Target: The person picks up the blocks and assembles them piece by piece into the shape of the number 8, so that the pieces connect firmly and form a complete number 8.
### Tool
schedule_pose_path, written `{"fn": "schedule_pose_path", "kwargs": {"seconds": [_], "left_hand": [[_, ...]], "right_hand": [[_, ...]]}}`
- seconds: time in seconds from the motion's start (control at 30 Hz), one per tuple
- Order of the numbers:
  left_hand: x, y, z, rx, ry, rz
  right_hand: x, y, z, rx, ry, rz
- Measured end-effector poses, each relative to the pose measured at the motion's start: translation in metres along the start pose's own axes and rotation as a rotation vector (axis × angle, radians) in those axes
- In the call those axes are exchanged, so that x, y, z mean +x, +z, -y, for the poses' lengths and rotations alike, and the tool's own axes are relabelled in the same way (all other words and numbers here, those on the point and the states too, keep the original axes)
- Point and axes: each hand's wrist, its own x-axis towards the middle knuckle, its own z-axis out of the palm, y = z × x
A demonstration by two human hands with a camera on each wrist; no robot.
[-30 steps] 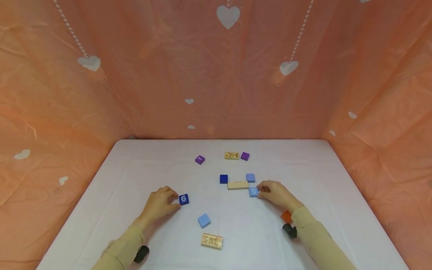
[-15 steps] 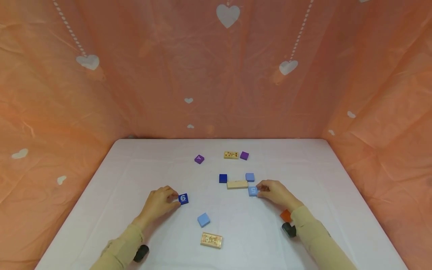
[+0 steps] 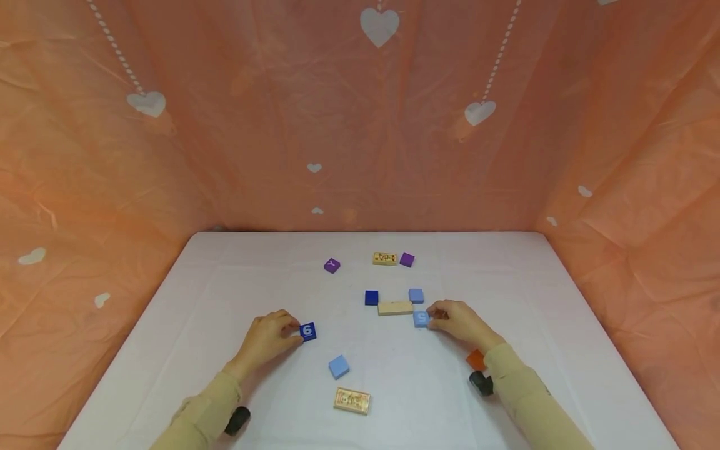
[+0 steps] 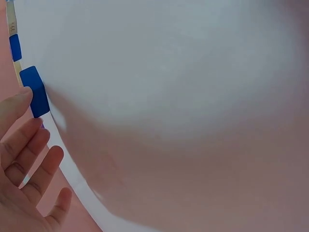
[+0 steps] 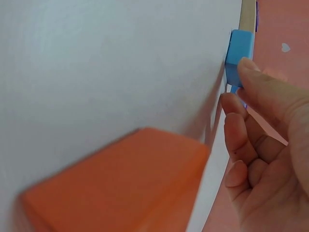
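Note:
In the head view my left hand [image 3: 271,336] pinches a dark blue block [image 3: 307,332] by its left side, thumb and finger at its edges. A white numeral marks the block's top. The left wrist view has the thumb lying on this dark blue block [image 4: 35,92], the other fingers loosely bent. My right hand [image 3: 462,325] pinches a light blue block [image 3: 420,319] with a white 5 on it. That block lies at the right end of a plain wooden block [image 3: 395,308]. Thumb and fingertip also meet the light blue block [image 5: 240,48] in the right wrist view.
A dark blue block [image 3: 371,297] and a light blue block [image 3: 416,295] sit behind the wooden block. Farther back are two purple blocks [image 3: 332,265] and a patterned tile [image 3: 385,259]. Nearer lie a light blue block [image 3: 339,367], another patterned tile [image 3: 352,400] and an orange block [image 3: 475,359].
My left hand has shifted slightly to the right with the dark blue block over the last half second. The right hand and its light blue block have stayed put.

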Motion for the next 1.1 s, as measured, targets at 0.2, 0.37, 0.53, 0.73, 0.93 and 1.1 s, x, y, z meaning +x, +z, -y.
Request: {"fn": "schedule_pose_path", "kwargs": {"seconds": [0.2, 0.37, 0.53, 0.73, 0.93, 1.1], "left_hand": [[0.006, 0.002, -0.009, -0.011, 0.013, 0.025], [0.014, 0.005, -0.019, 0.000, 0.043, 0.044], [0.023, 0.010, -0.028, -0.005, 0.058, 0.065], [0.035, 0.018, -0.041, -0.031, 0.086, 0.087], [0.046, 0.025, -0.055, -0.041, 0.125, 0.116], [0.053, 0.032, -0.064, -0.044, 0.145, 0.140]], "right_hand": [[0.000, 0.000, 0.000, 0.006, 0.002, 0.004], [-0.001, -0.001, 0.000, -0.009, -0.032, -0.009], [-0.002, -0.002, 0.001, -0.022, -0.098, -0.021], [-0.002, -0.003, 0.001, -0.023, -0.078, -0.015], [-0.001, -0.003, 0.001, -0.003, -0.064, -0.006], [0.001, -0.002, -0.001, 0.001, -0.049, -0.005]]}}
